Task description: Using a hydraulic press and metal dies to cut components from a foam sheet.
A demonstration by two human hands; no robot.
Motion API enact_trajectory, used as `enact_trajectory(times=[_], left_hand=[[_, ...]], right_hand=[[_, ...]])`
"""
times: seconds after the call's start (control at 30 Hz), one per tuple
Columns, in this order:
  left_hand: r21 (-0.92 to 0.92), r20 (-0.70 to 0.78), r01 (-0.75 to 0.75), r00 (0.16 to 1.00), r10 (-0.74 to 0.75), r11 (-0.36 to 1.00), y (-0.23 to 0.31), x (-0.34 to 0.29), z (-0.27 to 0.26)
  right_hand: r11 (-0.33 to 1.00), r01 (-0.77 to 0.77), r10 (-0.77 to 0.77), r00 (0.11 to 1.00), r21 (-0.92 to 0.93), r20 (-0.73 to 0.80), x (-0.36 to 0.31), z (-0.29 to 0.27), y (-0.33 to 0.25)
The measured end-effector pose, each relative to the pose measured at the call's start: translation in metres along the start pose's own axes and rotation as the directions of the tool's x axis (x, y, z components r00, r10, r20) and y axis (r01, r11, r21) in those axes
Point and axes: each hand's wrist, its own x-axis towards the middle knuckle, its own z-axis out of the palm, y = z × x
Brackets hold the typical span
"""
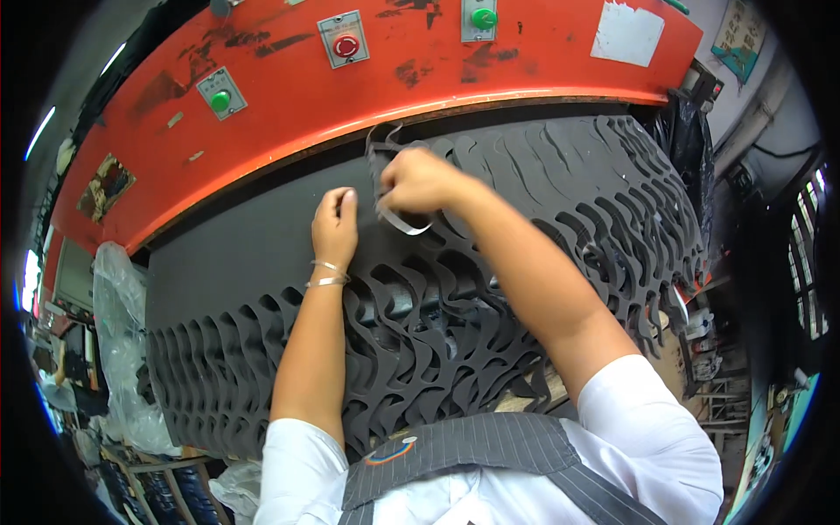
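Observation:
My right hand (pixel 420 182) is closed round a cutting die (pixel 405 224) of bent metal strip, its shiny lower edge showing below the fingers and a dark curved end above them. Beneath lies a dark grey foam sheet (pixel 254 219). Just left of the die, my left hand (pixel 335 223) hovers over the sheet with curled fingers and thumb upright; whether anything is inside is hidden. Wavy cut-outs leave a lattice of foam strips (pixel 420 324) sagging over the near edge. Right of my right hand, curved cut lines (pixel 534 157) run across the sheet.
A red machine beam (pixel 271 96) spans the far side, carrying a red push button (pixel 346 45) and green buttons (pixel 220 101). Clear plastic wrap (pixel 122 332) hangs at the left. A black plastic bag (pixel 687 140) is at the right end.

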Motion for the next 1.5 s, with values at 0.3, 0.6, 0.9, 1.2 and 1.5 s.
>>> enact_trajectory(times=[0.3, 0.6, 0.9, 1.2, 1.5], left_hand=[[0.295, 0.339, -0.089, 0.941, -0.017, 0.951, 0.004, -0.024, -0.007], [0.385, 0.425, -0.229, 0.904, 0.048, 0.894, 0.021, -0.034, -0.008], [0.437, 0.497, -0.276, 0.867, 0.026, 0.856, 0.029, -0.039, -0.002], [0.471, 0.481, -0.213, 0.876, -0.046, 0.856, 0.031, -0.025, 0.003], [0.402, -0.415, -0.516, 0.634, 0.652, 0.757, 0.093, 0.013, -0.138]], right_hand=[[0.958, 0.217, -0.138, 0.921, 0.188, -0.365, -0.039, 0.059, 0.036], [0.984, 0.158, -0.175, 0.938, -0.080, -0.300, -0.081, 0.078, 0.019], [0.977, 0.200, -0.213, 0.934, -0.075, -0.285, -0.090, 0.074, 0.027], [0.977, 0.178, -0.203, 0.942, -0.118, -0.267, -0.084, 0.044, 0.021], [0.950, -0.206, -0.256, -0.075, -0.236, -0.964, -0.094, -0.109, 0.023]])
